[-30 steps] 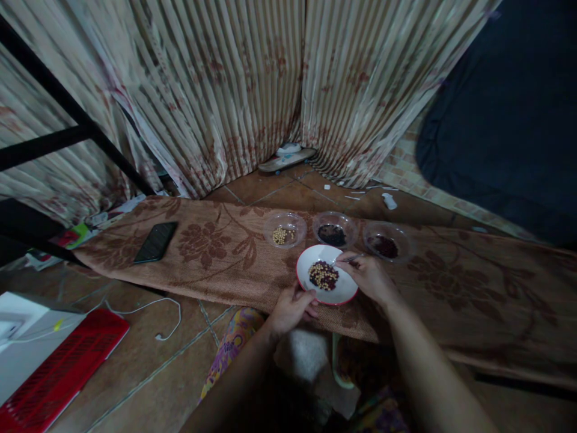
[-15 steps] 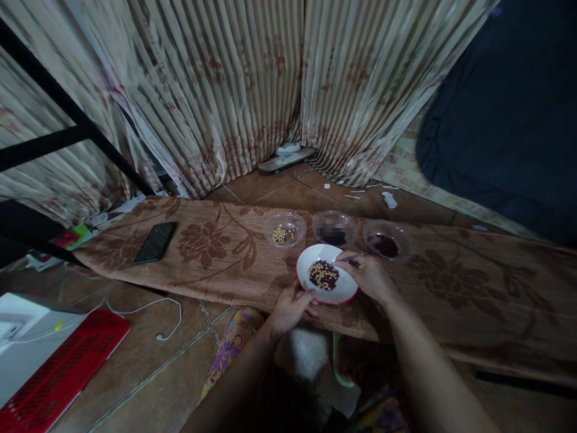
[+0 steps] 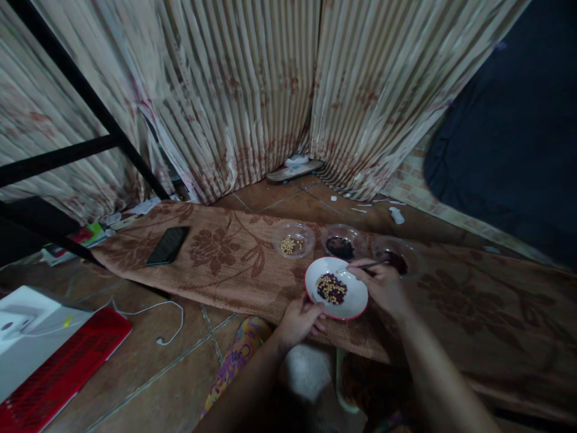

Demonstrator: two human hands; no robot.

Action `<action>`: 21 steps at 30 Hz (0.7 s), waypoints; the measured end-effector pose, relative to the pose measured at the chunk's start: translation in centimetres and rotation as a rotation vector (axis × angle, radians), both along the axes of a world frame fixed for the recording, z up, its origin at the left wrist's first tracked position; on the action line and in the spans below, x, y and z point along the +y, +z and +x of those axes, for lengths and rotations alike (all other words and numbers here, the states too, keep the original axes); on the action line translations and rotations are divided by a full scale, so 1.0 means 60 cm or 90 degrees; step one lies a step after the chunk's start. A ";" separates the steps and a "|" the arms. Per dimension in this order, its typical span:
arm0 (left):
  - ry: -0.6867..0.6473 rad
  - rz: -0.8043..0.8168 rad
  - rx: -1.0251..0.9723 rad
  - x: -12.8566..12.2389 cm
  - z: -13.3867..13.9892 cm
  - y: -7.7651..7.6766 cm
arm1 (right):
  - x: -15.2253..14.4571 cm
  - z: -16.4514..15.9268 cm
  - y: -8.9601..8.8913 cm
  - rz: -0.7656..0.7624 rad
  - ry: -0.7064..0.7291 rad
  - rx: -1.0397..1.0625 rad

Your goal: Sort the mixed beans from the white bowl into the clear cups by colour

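Note:
A white bowl [image 3: 358, 299] with a red rim holds mixed yellow, dark and red beans [image 3: 332, 288]. My left hand [image 3: 301, 323] grips its near left edge, thumb over the rim. In my right hand [image 3: 377, 281], thin tweezers [image 3: 367, 265] are pinched above the bowl's far right side, their tip over the inside. Beyond the bowl stand three clear plastic bowls in a row: the left plastic bowl [image 3: 305, 233] has yellow beans, the middle plastic bowl [image 3: 340, 231] black ones, and the right plastic bowl [image 3: 412, 255], partly behind my right hand, dark red ones.
The bowls stand on a long bench with a brown floral cloth [image 3: 225, 288]. A phone [image 3: 167, 245] lies at its left. A red and white box-like object [image 3: 67, 361] and a white cable [image 3: 180, 319] are on the tiled floor. Striped curtains [image 3: 252, 90] hang behind.
The whole view has shifted, so things sit slightly lower and further right. My right hand has turned, and the tweezers now show plainly, pointing left over the bowl. My left hand still holds the rim.

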State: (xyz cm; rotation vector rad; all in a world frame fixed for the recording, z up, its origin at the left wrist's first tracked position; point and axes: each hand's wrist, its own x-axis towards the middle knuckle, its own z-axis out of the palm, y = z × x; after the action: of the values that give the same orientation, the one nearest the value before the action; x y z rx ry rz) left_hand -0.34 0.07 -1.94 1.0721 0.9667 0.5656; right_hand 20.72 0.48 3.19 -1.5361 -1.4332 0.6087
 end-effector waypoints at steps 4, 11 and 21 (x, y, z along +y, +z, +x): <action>-0.011 -0.003 0.006 0.002 0.002 -0.005 | 0.047 -0.024 0.029 0.033 0.004 -0.010; -0.011 -0.003 -0.013 0.000 -0.001 -0.011 | 0.160 -0.095 0.044 0.085 0.109 0.008; -0.006 -0.007 0.000 0.001 0.001 -0.015 | 0.046 -0.030 0.028 0.048 -0.047 -0.015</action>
State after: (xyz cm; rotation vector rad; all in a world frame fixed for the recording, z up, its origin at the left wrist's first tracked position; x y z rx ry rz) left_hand -0.29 0.14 -2.82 1.0657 0.9634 0.5523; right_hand 18.93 3.22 4.89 -1.5336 -1.3940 0.4879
